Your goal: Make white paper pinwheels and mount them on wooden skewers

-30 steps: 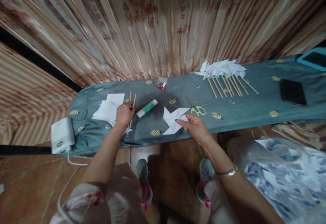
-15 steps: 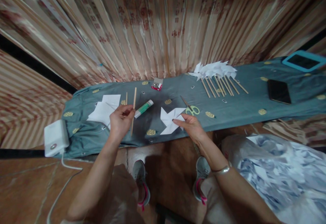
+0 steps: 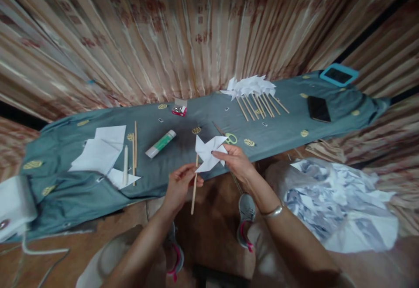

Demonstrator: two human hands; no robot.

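Note:
A wooden stick (image 3: 194, 196) is pinched in my left hand (image 3: 181, 185), its upper end passing behind a white paper pinwheel (image 3: 208, 152). My right hand (image 3: 238, 159) grips that pinwheel by its right side, thumb near the centre. Whether stick and paper are joined, I cannot tell. Scissors (image 3: 231, 138) with green handles lie just behind the pinwheel. To the left rests a green and white glue stick (image 3: 161, 143). Farther left are loose wooden sticks (image 3: 135, 144), a white pen-like stick (image 3: 125, 166) and white paper sheets (image 3: 98, 150).
Several finished pinwheels (image 3: 252, 88) lie overlapped at the back. A small red box of metal pins (image 3: 179, 110) sits near the curtain. At right are a black phone (image 3: 318, 109) and a blue-framed device (image 3: 339, 75). A bag of paper pieces (image 3: 340, 200) stands on the floor. A white device (image 3: 16, 207) is at left.
My left hand has brought the wooden stick rightward, from beside the glue stick to behind the pinwheel. The right hand still holds the pinwheel. The view has shifted to the right.

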